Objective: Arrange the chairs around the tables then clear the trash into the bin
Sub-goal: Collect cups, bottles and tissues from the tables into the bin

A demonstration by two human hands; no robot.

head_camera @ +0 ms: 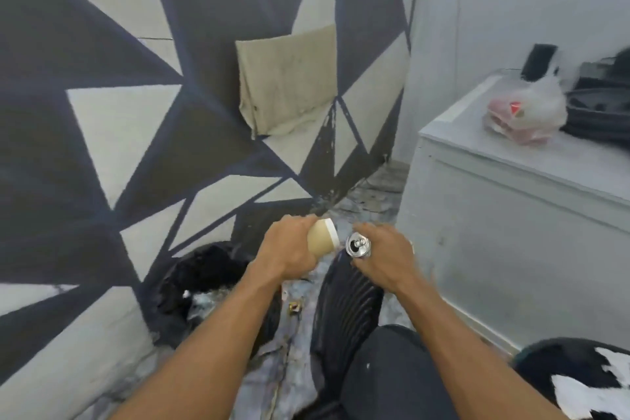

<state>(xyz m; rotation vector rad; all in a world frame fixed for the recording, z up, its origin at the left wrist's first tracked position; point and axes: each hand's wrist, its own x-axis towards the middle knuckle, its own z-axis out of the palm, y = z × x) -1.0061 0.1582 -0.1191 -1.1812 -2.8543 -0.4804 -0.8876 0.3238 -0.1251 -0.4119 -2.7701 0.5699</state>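
My left hand (284, 249) grips a tan paper cup (322, 238) with a white rim, tipped on its side. My right hand (383, 256) holds a silver drink can (358, 245), its opened top facing the camera. Both hands hover low near the floor, side by side. Below and left of them sits a bin lined with a black bag (201, 286), with crumpled trash showing inside. A black ribbed object (344, 310) lies under my right hand.
A wall painted with dark and pale triangles (119, 112) stands close on the left, a beige cloth (288, 78) hanging on it. A white chest-like cabinet (511, 215) at the right carries a plastic bag (525, 112) and dark items. My dark trouser leg is at the bottom.
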